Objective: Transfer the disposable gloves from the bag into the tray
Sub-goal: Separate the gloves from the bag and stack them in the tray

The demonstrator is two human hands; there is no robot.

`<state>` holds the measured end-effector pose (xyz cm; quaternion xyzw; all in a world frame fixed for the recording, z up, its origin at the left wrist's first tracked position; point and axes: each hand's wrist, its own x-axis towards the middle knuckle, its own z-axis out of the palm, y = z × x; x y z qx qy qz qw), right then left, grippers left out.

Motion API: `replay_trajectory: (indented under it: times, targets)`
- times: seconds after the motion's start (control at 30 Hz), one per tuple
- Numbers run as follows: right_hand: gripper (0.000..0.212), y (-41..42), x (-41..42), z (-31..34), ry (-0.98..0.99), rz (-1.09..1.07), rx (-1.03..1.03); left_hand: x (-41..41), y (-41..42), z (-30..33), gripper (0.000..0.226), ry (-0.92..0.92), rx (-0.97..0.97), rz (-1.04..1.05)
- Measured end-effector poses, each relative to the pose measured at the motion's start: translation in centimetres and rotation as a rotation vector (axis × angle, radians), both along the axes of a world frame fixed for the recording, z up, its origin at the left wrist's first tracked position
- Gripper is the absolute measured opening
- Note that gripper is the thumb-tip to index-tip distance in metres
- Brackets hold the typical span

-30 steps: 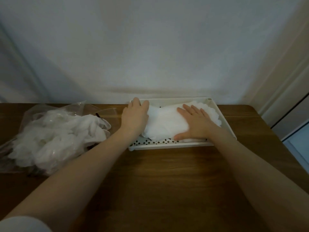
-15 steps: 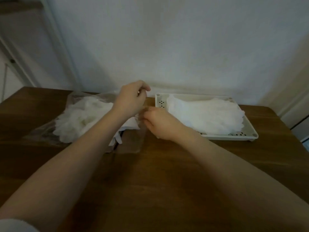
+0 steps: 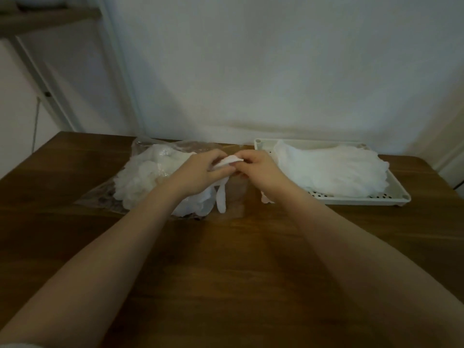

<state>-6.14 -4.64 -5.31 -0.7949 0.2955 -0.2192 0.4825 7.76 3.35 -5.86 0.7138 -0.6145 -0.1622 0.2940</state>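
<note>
Forearms over the bench (image 3: 226, 259), my left hand (image 3: 198, 174) and right hand (image 3: 261, 172) meet, each grip pinching one glove (image 3: 227, 163) by its cuff, fingers dangling toward me; the bag (image 3: 150, 172) lies left, the tray (image 3: 356, 198) right, nearer my right hand.

Landmark: tray (image 3: 391, 200), on the table (image 3: 226, 259) at its far right, back edge near the wall (image 3: 276, 71). Glove stack (image 3: 331, 172) lies in the tray. Bag (image 3: 150, 172) left of the tray, on the table, a heap of gloves inside. Between bag and tray, just left of the tray's left end: left hand (image 3: 198, 172) and right hand (image 3: 261, 169), side by side, both pinching one glove (image 3: 227, 162), which hangs over the bag's near right corner.
</note>
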Motion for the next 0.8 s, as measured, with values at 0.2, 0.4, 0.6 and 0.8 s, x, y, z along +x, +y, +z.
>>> replay_trajectory:
  times: [0.2, 0.4, 0.6, 0.8]
  targets:
    - [0.023, -1.5, -1.7, 0.1, -0.166, -0.128, 0.248, 0.3, -0.2, -1.7, 0.033, -0.178, 0.153, 0.049]
    - [0.026, -1.6, -2.1, -0.1, 0.011, -0.129, 0.231, -1.4, -0.1, -0.1, 0.066, 0.204, -0.04, -0.004]
    - [0.018, -1.2, -2.1, 1.0, -0.207, 0.008, 0.631, -2.6, -0.5, 1.2, 0.007, 0.221, -0.255, 0.024]
    - [0.015, -2.4, -3.2, 1.7, -0.433, -0.104, 0.856, -3.0, -0.3, 1.6, 0.025, 0.624, -0.245, 0.104]
